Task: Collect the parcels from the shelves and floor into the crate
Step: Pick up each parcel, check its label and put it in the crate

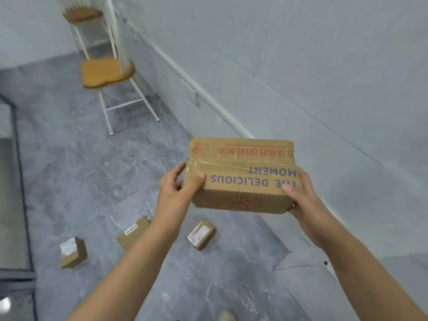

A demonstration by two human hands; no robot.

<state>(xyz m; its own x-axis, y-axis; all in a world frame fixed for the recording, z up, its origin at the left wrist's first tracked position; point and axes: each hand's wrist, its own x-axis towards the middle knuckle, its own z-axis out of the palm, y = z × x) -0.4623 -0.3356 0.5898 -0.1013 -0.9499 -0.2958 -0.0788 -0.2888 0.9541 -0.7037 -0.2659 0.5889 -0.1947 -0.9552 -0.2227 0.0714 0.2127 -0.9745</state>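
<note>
Cardboard parcel (240,174) hung in the air between both hands, held clear of the grey marbled floor (81,170). The left hand (178,191) gripped its left end, thumb (196,179) laid on the top face and fingers curled round the side. The right hand (301,200) clasped the right end the same way, thumb on top at the near corner, fingers wrapped beneath and out of sight. The parcel lay roughly level, its long side running from one hand to the other. Clear tape ran along its top, and the blue words "THE DELICIOUS MOMENT" read upside down from the wearer's side, with red print beyond them.

Three smaller parcels lay on the floor below the hands. One small box (201,234) with a white label sat beneath the held parcel, between the two forearms. A flat box (133,234) lay just left of the left forearm, partly hidden by it. A third box (73,252), also labelled, stood well off to the left of the left arm.

Beyond the left hand stood a white-legged chair (106,72) with a wooden seat, and a second chair (82,15) further off behind it. A pale wall ran past the right hand, with a white pipe (208,93) along it. What the dark-edged panel (9,181) far left of the left hand was could not be told
</note>
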